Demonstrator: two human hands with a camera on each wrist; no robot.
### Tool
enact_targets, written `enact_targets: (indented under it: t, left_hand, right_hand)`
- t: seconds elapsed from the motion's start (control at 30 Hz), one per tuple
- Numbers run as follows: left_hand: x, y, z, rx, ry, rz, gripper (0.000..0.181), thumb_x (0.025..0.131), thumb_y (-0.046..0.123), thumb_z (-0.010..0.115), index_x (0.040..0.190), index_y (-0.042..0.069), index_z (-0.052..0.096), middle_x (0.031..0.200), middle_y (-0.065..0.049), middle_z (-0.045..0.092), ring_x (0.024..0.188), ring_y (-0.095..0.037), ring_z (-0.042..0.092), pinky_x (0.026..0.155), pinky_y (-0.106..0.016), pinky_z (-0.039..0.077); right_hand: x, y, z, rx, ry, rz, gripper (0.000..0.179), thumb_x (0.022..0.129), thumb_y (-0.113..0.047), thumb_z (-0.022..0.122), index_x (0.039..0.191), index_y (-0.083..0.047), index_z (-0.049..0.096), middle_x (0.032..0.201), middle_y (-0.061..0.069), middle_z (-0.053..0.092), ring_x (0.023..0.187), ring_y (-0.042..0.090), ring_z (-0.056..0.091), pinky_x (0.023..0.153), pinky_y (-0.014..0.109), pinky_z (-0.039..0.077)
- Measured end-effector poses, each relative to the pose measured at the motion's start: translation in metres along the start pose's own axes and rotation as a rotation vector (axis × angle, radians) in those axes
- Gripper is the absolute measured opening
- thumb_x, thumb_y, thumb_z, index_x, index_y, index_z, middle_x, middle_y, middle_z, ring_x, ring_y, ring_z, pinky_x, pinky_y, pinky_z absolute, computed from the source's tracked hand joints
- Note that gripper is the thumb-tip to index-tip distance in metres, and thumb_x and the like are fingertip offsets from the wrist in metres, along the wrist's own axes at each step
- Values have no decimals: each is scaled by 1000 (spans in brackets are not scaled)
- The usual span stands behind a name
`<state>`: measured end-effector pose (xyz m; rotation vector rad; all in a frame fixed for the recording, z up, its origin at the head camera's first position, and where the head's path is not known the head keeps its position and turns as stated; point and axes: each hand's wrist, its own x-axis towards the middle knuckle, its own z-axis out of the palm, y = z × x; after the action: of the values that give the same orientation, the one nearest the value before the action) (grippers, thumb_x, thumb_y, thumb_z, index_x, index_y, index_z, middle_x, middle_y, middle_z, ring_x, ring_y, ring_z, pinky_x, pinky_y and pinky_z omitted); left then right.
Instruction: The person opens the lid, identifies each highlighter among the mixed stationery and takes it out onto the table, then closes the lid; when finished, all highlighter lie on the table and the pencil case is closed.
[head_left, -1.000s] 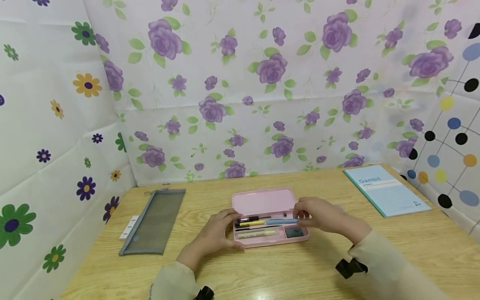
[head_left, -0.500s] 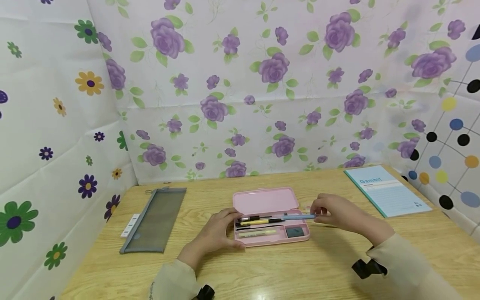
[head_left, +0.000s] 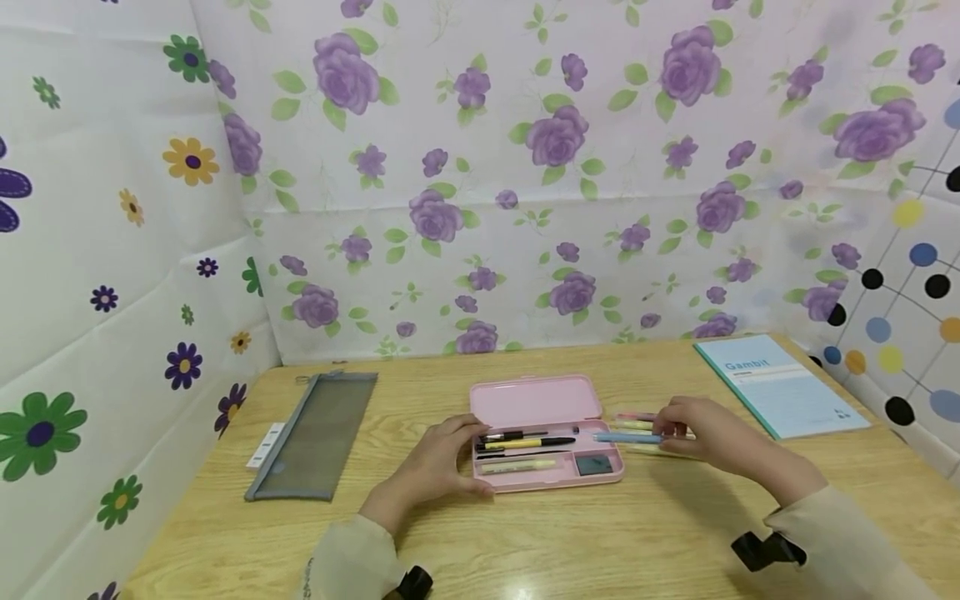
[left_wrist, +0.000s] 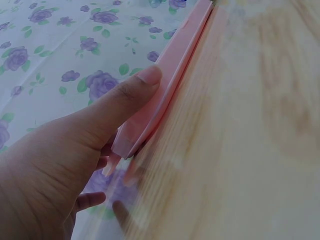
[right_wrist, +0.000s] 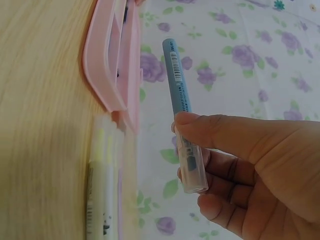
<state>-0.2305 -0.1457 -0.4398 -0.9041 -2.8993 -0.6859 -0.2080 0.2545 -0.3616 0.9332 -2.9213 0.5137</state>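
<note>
While a pink pencil case is gripped by the left hand, a blue pen is pinched by the right hand

At the left of the wooden table, a grey mesh pouch is laid flat, and a white card with dark marks is seen along its left edge. Next, the left end of the case is clasped by the left hand — the thumb is set along the front wall, the fingers toward the back corner. The lid is opened backward. In the long back compartment, a black pen, a yellow-and-black pen and a thin dark stick are laid lengthwise; in the front, a cream pen is held at left and a dark block at right.

Near the case's right end, the blue pen is clamped between the right thumb and fingers, and it is held off the table — a barcode and a clear end are shown in the right wrist view. Below it, several pale pens are laid on the table, partly hidden by the right hand. At the far right, a light-blue notebook marked "Gambit" is laid flat. Behind the table, a white sheet with purple flowers is hung.
</note>
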Motion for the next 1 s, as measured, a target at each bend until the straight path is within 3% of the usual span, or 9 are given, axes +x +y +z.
enact_targets:
  t: [0.57,1.0]
  left_hand:
    - [2,-2,2,15,3,3,94,65,65,76,142,19,48,147,-3,45,137,-28,41,112,-51,34]
    - [1,0,1,2,12,8,93,65,64,77,141,18,49,146,-3,46,136,-28,42,112,-51,35]
  right_hand:
    - [-21,26,21,13,-11,91,11,81,-16,75,90,-17,68,86,-9,61,73,-3,53,63,23,51]
    - [-29,45,27,-11,-22,100,11,80,-9,75,89,-10,70,82,-6,62,70,1,56,62,23,51]
